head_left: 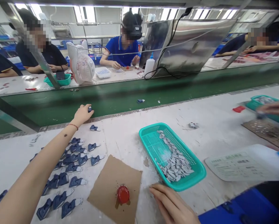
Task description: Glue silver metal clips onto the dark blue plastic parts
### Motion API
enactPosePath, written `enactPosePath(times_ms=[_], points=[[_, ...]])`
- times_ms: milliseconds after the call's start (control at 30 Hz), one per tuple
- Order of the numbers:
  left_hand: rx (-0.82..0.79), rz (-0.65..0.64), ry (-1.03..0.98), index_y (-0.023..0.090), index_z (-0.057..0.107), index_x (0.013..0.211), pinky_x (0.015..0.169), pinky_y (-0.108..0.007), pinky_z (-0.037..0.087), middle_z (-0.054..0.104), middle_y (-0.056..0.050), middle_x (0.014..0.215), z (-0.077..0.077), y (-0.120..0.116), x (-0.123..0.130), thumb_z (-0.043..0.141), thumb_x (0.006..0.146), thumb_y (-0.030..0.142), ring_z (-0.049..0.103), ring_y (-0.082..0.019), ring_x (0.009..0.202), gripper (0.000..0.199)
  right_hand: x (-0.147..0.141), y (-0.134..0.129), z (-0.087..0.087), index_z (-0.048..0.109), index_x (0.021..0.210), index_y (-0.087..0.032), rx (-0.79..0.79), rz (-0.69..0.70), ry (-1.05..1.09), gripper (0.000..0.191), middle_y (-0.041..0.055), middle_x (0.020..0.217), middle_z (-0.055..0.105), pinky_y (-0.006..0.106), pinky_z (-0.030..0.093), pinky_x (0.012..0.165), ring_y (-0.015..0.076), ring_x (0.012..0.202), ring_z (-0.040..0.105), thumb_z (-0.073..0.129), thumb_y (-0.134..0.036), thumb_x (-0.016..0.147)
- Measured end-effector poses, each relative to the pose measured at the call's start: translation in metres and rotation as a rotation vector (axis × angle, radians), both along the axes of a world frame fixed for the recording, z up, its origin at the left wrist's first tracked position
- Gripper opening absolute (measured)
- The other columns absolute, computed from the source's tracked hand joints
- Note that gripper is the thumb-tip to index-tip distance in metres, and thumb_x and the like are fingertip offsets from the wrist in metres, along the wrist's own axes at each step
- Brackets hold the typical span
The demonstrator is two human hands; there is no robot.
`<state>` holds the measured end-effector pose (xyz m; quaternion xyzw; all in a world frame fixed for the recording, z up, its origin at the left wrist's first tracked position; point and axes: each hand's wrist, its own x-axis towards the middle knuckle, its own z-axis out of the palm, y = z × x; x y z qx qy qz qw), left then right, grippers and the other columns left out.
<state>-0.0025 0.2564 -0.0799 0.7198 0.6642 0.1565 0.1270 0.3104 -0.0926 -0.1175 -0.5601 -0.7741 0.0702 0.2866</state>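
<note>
My left hand (83, 114) reaches to the near edge of the green belt (116, 102), its fingers closed round a small dark blue piece (90, 109). Below it, several dark blue pieces with pale tabs (76, 181) lie in loose rows on the white table. My right hand (172, 203) rests by the near end of a green basket (144, 137) that holds many small grey-white pieces (177, 165); its fingers lie extended and nothing shows in them. Between my hands, a red round object (123, 194) stands on a brown cardboard square (113, 174).
Another dark blue piece (140, 100) lies on the belt. At the right, a person's hand (276, 109) works over cardboard (265, 132), near a white labelled bottle (244, 163). People, a fan (83, 67) and a metal panel (183, 46) are beyond the belt.
</note>
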Motion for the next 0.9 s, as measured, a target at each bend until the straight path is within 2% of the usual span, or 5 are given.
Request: enactPosePath(times_ms=[167,367,600,733,900], points=[[-0.036,0.133,-0.188,0.017,0.058,0.125,0.094,-0.050,0.051,0.058,-0.011,0.130,-0.005,0.008,0.005,0.062,0.091,0.033,0.060,-0.027,0.113,0.038,-0.006,-0.007,-0.002,0.069,0.112,-0.023,-0.058,0.011,-0.098,0.037,0.0070,0.110,0.074,0.034,0.063,0.081,0.0228,0.099,0.071,0.045,-0.006,0.090],[-0.143,0.153,-0.648,0.005,0.053,0.128,0.090,-0.037,0.054,0.063,-0.011,0.122,0.014,-0.026,0.005,0.054,0.095,0.029,0.064,-0.020,0.103,0.040,-0.012,-0.016,0.007,0.067,0.119,-0.025,-0.164,-0.026,-0.054,0.046,0.0065,0.121,0.071,0.037,0.060,0.090,0.0215,0.110,0.067,0.040,-0.002,0.090],[-0.405,0.071,-1.066,0.006,0.066,0.108,0.075,-0.019,0.056,0.071,-0.011,0.112,0.033,-0.118,0.006,0.062,0.088,0.016,0.066,-0.010,0.082,0.022,-0.028,-0.022,0.000,0.067,0.112,-0.021,-0.140,-0.362,0.072,0.023,0.0095,0.098,0.072,0.033,0.060,0.071,0.0221,0.084,0.071,0.054,-0.029,0.095],[-0.711,0.049,-1.267,0.014,0.067,0.093,0.051,-0.015,0.055,0.072,-0.004,0.084,0.022,-0.183,0.009,0.079,0.074,0.018,0.064,-0.008,0.059,0.023,-0.037,-0.017,-0.008,0.069,0.103,-0.019,-0.154,-0.373,0.068,0.022,0.0096,0.095,0.071,0.031,0.059,0.065,0.0217,0.079,0.071,0.053,-0.032,0.095],[-0.867,0.127,-1.409,0.018,0.062,0.086,0.061,-0.017,0.059,0.066,0.003,0.073,-0.001,-0.240,0.014,0.085,0.067,0.018,0.071,-0.011,0.066,0.030,-0.038,-0.014,-0.008,0.071,0.102,-0.020,-0.163,-0.320,0.016,0.023,0.0092,0.100,0.072,0.034,0.060,0.072,0.0231,0.088,0.071,0.049,-0.025,0.095]])
